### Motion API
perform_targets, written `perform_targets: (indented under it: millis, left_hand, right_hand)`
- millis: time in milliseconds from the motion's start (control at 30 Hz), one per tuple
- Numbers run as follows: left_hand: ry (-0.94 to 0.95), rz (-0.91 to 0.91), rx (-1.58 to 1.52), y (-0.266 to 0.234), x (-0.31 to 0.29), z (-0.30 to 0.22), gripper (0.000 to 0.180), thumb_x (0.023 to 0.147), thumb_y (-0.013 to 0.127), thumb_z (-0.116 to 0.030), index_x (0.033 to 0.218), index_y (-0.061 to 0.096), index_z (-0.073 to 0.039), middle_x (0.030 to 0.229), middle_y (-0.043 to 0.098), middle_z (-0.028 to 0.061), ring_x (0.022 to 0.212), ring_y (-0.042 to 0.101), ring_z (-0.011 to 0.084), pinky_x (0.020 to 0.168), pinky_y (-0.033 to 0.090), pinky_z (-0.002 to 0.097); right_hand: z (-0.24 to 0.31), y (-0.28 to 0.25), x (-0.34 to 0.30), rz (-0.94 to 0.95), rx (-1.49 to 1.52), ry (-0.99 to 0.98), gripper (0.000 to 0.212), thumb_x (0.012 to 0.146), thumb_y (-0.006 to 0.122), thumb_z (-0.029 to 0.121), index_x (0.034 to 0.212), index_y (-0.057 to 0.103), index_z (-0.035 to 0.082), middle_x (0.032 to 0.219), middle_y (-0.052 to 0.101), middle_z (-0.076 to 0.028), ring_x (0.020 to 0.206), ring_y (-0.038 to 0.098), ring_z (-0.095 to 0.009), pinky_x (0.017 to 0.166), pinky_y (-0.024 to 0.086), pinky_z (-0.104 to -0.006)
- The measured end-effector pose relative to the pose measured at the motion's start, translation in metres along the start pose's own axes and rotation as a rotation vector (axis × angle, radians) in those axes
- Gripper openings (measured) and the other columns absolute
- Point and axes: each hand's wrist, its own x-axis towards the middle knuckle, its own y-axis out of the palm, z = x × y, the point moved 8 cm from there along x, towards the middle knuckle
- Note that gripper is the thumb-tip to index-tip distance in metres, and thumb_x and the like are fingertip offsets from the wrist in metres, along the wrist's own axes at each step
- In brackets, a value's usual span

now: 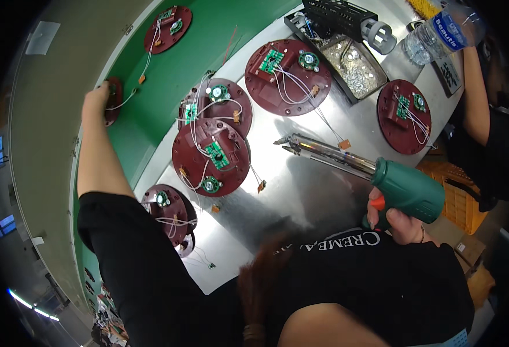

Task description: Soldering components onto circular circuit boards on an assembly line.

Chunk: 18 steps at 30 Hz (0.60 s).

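My right hand (404, 224) is wrapped around the grip of a green soldering gun (410, 188), a finger at its red trigger. Its long metal tip points left over the metal worktop. Far to the left, my outstretched left hand (97, 95) is closed on the edge of a maroon round cover (114, 104) above the green belt; the fingertips are partly hidden. A white wire with a small orange connector (141, 79) trails from that cover. Nearest the soldering tip lie maroon covers with green circuit boards, speakers and white wires: one overlapping another (231, 168), and one behind (286, 95).
Another cover (169, 29) lies farther up the green belt (208, 32). More covers sit at the lower left (168, 211) and right (390, 124). A tray of metal bits (376, 81), a black perforated holder (338, 20) and a water bottle (422, 46) stand behind. Another person's arm (475, 98) is at right.
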Motion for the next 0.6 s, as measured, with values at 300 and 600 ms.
perform_targets:
  millis: [300, 600]
  left_hand:
    - [0.97, -0.67, -0.014, -0.193, -0.274, -0.01, 0.047, 0.089, 0.057, -0.04, 0.129, 0.057, -0.016, 0.107, 0.064, 0.0181, 0.101, 0.059, 0.0313, 0.088, 0.045, 0.0384]
    - [1.082, 0.206, -0.08, -0.031, -0.57, -0.032, 0.062, 0.062, 0.071, -0.017, 0.123, 0.06, -0.015, 0.1, 0.053, 0.0119, 0.097, 0.052, 0.0295, 0.087, 0.039, 0.0405]
  right_hand:
    - [0.007, 0.01, -0.019, -0.121, 0.016, -0.054, 0.056, 0.085, 0.06, 0.041, 0.112, 0.044, -0.005, 0.082, 0.052, -0.011, 0.052, 0.053, -0.015, 0.049, 0.046, -0.0286]
    - [-0.008, 0.051, -0.006, 0.08, 0.295, 0.086, 0.046, 0.095, 0.041, 0.034, 0.123, 0.042, -0.003, 0.099, 0.051, -0.012, 0.05, 0.048, -0.012, 0.056, 0.044, -0.0309]
